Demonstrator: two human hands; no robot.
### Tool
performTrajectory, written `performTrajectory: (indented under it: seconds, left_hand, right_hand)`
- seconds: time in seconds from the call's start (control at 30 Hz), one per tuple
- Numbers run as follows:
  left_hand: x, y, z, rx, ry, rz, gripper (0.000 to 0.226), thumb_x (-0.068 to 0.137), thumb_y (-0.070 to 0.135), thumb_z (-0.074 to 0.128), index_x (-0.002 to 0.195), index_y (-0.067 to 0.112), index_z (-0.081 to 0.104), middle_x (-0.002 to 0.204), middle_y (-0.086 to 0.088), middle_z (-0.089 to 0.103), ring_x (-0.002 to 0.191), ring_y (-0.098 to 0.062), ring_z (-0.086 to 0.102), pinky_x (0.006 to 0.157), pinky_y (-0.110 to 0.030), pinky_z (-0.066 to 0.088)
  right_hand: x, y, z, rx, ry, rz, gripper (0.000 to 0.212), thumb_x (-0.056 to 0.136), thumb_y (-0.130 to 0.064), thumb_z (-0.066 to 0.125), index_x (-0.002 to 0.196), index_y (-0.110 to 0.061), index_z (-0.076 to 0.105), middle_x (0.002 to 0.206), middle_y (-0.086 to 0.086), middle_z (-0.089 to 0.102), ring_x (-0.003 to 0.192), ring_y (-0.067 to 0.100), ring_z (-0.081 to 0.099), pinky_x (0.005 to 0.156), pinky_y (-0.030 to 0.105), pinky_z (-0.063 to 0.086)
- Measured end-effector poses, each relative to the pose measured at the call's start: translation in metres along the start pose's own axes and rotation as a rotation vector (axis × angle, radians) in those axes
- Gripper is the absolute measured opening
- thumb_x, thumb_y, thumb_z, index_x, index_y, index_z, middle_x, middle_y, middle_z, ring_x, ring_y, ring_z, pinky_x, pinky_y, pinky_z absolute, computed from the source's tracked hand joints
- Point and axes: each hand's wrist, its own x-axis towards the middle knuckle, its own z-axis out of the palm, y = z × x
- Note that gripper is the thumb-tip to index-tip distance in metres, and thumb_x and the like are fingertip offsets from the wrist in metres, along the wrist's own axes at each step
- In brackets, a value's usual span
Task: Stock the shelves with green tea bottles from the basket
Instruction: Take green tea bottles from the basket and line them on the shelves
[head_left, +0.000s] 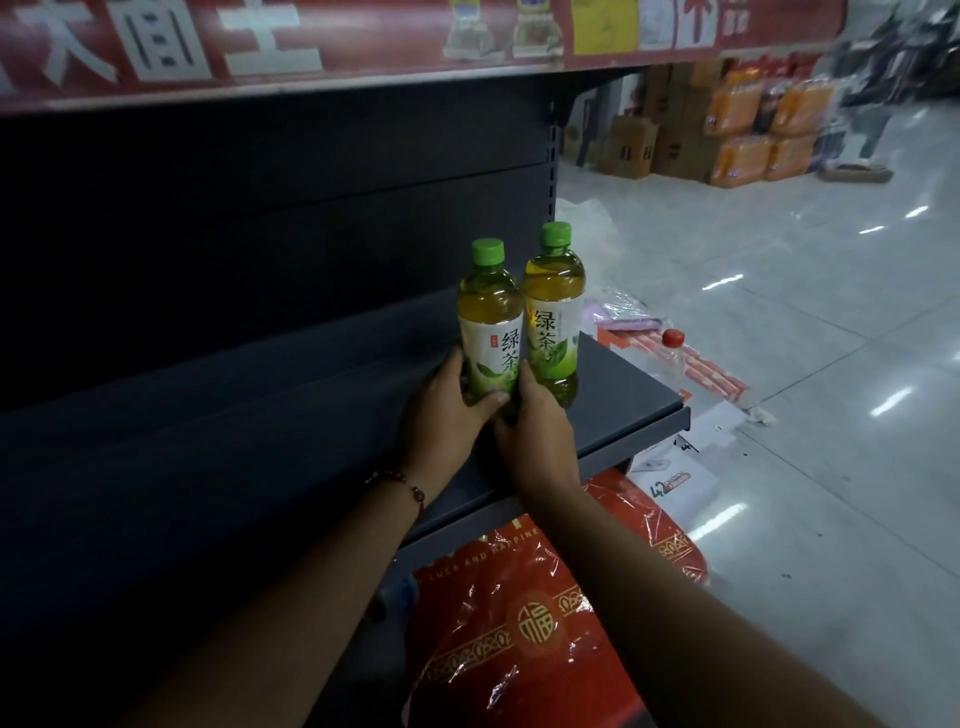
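Two green tea bottles with green caps stand upright, side by side and touching, near the right end of a dark grey shelf (634, 395). My left hand (447, 410) grips the base of the left bottle (491, 322), thumb across its front. My right hand (535, 431) grips the base of the right bottle (553, 312) from the front. The basket is out of view.
The dark shelf stretches bare to the left. A red banner shelf edge (311, 47) hangs above. Red plastic-wrapped packs (519, 623) sit below the shelf. A red-capped bottle (675, 343) and flat packaging lie on the floor to the right; cartons and orange packs (737, 135) stand far back.
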Motion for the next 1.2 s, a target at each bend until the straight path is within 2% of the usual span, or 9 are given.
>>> performTrajectory:
  seconds: [0.3,0.43,0.5,0.6,0.7,0.77,0.83,1.1,1.2]
  left_hand:
    - [0.013,-0.001,0.004,0.085,-0.022,-0.029,0.068,0.08,0.036,0.077,0.14,0.032,0.044,0.128,0.001,0.065,0.116,-0.019,0.062,0.093,-0.047,0.055]
    - [0.008,0.014,-0.001,0.19,-0.053,-0.062,0.064,0.088,0.036,0.07,0.144,0.025,0.041,0.134,-0.004,0.061,0.119,-0.026,0.06,0.094,-0.045,0.052]
    - [0.002,0.025,-0.007,0.313,-0.1,-0.088,0.055,0.094,0.037,0.062,0.144,0.023,0.042,0.133,-0.005,0.061,0.118,-0.028,0.059,0.087,-0.038,0.05]
    - [-0.022,0.041,-0.018,0.488,-0.157,-0.061,0.045,0.099,0.038,0.053,0.14,0.021,0.046,0.127,-0.007,0.062,0.112,-0.026,0.06,0.077,-0.033,0.043]
    - [-0.063,0.053,-0.021,0.58,-0.172,0.054,0.052,0.099,0.042,0.05,0.146,0.022,0.041,0.138,-0.006,0.054,0.124,-0.025,0.052,0.094,-0.039,0.043]
    - [-0.095,0.064,-0.015,0.607,-0.213,0.148,0.061,0.099,0.048,0.047,0.152,0.023,0.033,0.153,-0.004,0.04,0.139,-0.024,0.038,0.111,-0.042,0.031]
    - [-0.128,0.078,-0.001,0.641,-0.309,0.226,0.065,0.098,0.053,0.045,0.155,0.026,0.027,0.161,-0.006,0.027,0.147,-0.025,0.025,0.118,-0.043,0.019]
    - [-0.261,0.148,0.093,0.654,-0.701,0.608,0.067,0.097,0.055,0.044,0.155,0.029,0.022,0.165,-0.008,0.016,0.151,-0.03,0.013,0.122,-0.047,0.012]
    - [-0.297,0.162,0.121,0.616,-0.801,0.689,0.062,0.099,0.051,0.043,0.153,0.026,0.028,0.161,-0.008,0.024,0.148,-0.031,0.019,0.121,-0.048,0.016]
  right_hand:
    - [0.013,-0.007,0.001,0.006,-0.028,0.09,0.064,0.097,-0.024,0.056,0.155,-0.019,0.028,0.138,0.011,0.056,0.122,0.028,0.057,0.096,0.037,0.047]
    - [0.012,-0.011,-0.007,-0.038,-0.136,0.128,0.074,0.096,-0.023,0.056,0.158,-0.017,0.015,0.143,0.012,0.053,0.126,0.028,0.054,0.101,0.04,0.047]
    - [0.006,-0.012,-0.019,-0.092,-0.205,0.118,0.077,0.095,-0.023,0.057,0.158,-0.015,0.013,0.141,0.012,0.054,0.124,0.027,0.055,0.1,0.041,0.049]
    - [-0.014,-0.012,-0.044,-0.178,-0.289,0.028,0.072,0.094,-0.023,0.061,0.156,-0.018,0.023,0.144,0.008,0.051,0.129,0.025,0.052,0.102,0.039,0.047]
    - [-0.049,-0.003,-0.078,-0.345,-0.328,-0.06,0.08,0.094,-0.03,0.063,0.158,-0.021,0.016,0.162,0.007,0.027,0.148,0.029,0.027,0.117,0.042,0.033]
    - [-0.079,0.008,-0.106,-0.484,-0.336,-0.084,0.083,0.095,-0.037,0.061,0.159,-0.022,0.011,0.165,0.004,0.016,0.152,0.03,0.013,0.121,0.042,0.02]
    - [-0.118,0.024,-0.136,-0.608,-0.351,-0.06,0.081,0.096,-0.043,0.056,0.159,-0.023,0.009,0.166,0.004,0.011,0.153,0.03,0.007,0.123,0.041,0.011]
    - [-0.304,0.109,-0.236,-0.779,-0.377,0.502,0.077,0.099,-0.051,0.046,0.159,-0.025,0.006,0.167,0.007,0.002,0.153,0.033,-0.001,0.123,0.045,0.004]
    - [-0.368,0.131,-0.254,-0.777,-0.397,0.67,0.078,0.099,-0.053,0.046,0.159,-0.026,0.005,0.167,0.008,0.001,0.153,0.035,-0.001,0.122,0.047,0.006]
